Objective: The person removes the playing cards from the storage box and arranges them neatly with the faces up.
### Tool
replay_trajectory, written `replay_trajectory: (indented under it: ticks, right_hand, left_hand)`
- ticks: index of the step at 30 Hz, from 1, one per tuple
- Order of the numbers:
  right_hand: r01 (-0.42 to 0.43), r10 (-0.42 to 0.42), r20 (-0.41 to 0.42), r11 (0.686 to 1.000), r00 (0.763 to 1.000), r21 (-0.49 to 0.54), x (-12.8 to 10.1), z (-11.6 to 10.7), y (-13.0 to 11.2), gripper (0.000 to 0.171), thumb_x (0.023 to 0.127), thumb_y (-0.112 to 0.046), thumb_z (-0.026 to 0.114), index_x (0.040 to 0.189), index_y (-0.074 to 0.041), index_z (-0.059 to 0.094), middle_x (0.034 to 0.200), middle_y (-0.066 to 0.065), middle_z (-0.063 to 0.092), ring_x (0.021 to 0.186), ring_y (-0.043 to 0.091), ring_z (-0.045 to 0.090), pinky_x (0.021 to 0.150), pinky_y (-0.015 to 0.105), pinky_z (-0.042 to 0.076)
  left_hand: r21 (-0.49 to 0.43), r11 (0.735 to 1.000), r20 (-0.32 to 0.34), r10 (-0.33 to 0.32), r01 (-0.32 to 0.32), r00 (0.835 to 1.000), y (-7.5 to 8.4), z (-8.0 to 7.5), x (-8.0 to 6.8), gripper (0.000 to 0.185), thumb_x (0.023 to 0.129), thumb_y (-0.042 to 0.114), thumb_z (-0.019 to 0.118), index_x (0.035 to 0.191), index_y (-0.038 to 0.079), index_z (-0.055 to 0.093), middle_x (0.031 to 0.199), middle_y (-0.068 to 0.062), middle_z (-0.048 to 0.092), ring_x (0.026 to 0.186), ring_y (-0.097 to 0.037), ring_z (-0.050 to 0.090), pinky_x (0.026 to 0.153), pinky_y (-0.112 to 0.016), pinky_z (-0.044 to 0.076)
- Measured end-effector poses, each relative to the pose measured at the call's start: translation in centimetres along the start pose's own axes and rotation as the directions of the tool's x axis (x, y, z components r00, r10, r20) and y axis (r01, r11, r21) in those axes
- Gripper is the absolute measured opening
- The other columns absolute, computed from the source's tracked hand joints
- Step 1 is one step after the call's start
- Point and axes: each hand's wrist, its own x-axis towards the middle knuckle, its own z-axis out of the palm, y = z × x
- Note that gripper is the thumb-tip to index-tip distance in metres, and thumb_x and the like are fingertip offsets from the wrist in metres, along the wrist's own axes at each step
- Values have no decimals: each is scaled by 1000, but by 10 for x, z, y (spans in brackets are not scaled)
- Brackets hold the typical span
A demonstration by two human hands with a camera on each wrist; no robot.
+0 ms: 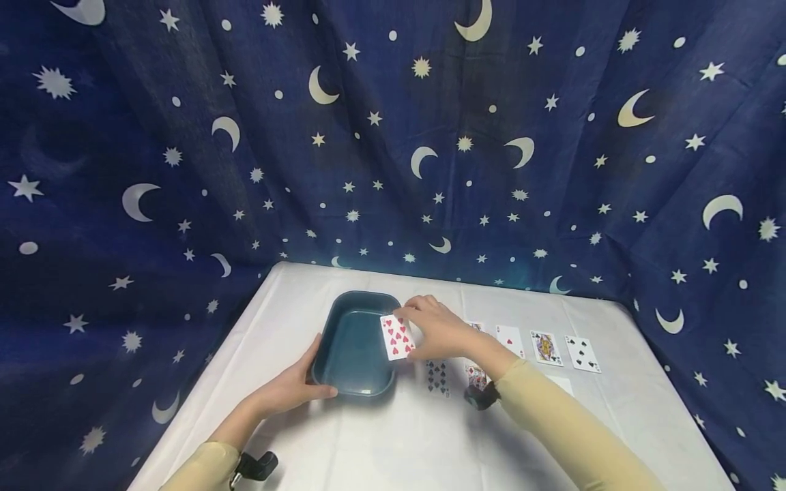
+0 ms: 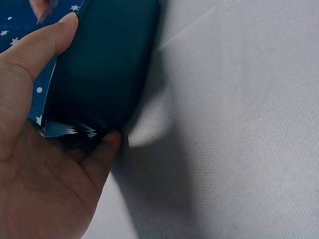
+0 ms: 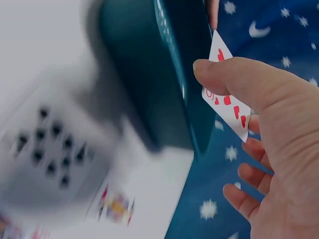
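My left hand (image 1: 284,394) holds a dark teal rectangular tray (image 1: 355,348) by its left side. In the left wrist view the thumb (image 2: 60,37) lies on the tray's rim and a fingertip reaches the underside. Between thumb and fingers my right hand (image 1: 443,332) pinches a playing card (image 1: 396,339) showing several red hearts. It is held up over the tray's right rim, face visible in the head view. The right wrist view shows the thumb (image 3: 224,74) across the card's face, with the other fingers spread below.
Face-up cards lie on the white-covered table (image 1: 393,457) to the right: a many-pip black spade card (image 1: 437,378), a queen-like face card (image 1: 546,348), a red-pip card (image 1: 511,338) and a black-pip card (image 1: 582,354). My right forearm (image 1: 559,423) covers some. A star-and-moon curtain (image 1: 393,157) surrounds the table.
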Motion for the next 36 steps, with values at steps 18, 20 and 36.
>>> replay_trajectory:
  ticks: [18,20,36]
  right_hand:
    - [-367,370,-53,928,927,60,-184,-14,151,87,70,-32,94,145,-10,56,142,20,49,129,42,40,103,69,41]
    - [-398,400,-42,916,916,46,-202,-11,162,89,68,-33,95,143,-7,57,140,23,49,128,44,40,102,71,41]
    - [-518,517,50,855,854,-3,-288,9,206,92,58,-30,95,137,1,58,132,31,51,119,55,42,94,78,40]
  left_hand:
    - [26,999,-5,-34,34,999,-5,-3,-1,125,84,43,85,166,20,-6,171,-14,1,153,-39,18,121,-59,24]
    - [23,999,-3,-37,37,999,-6,-3,0,124,84,43,85,166,20,-6,171,-15,0,153,-40,15,121,-60,23]
    - [16,1000,8,-22,22,1000,-5,0,3,124,84,42,85,166,22,-6,171,-14,0,154,-38,6,122,-62,16]
